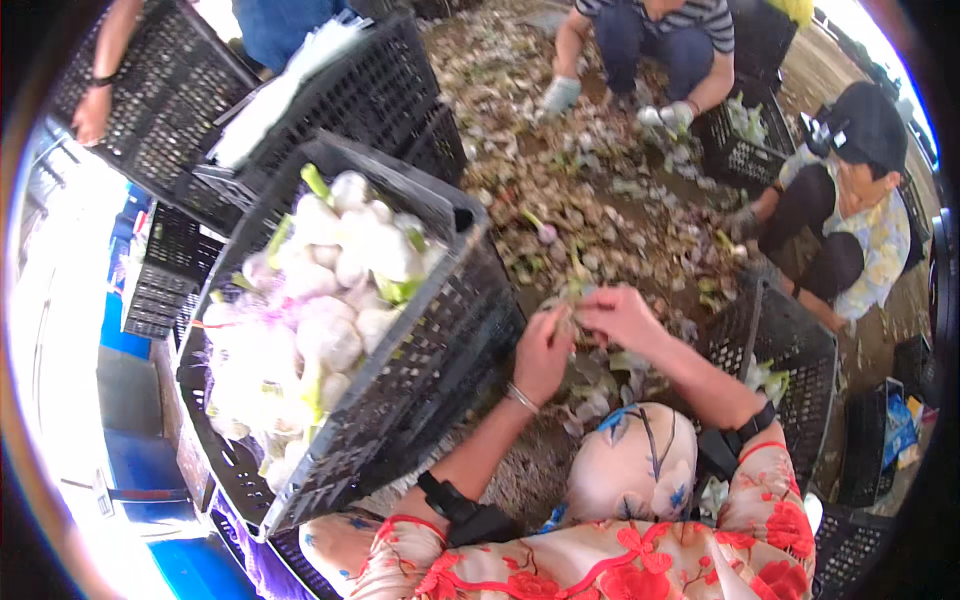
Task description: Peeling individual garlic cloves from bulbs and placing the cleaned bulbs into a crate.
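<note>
Garlic [571, 293], partly hidden, stem seemingly pointing toward twelve o'clock, sits pinched in the fingers [597, 311] of both hands, left hand [541, 352] at seven o'clock, right hand [622, 319] at four, equally near.

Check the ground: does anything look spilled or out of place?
Papery scraps lie strewn across the ground; they look spilled or discarded because no container holds them, unlike the garlic bulbs in the near black crate.

Left of the left hand [541, 352], a crate [445, 335] holds garlic [328, 333].
</note>
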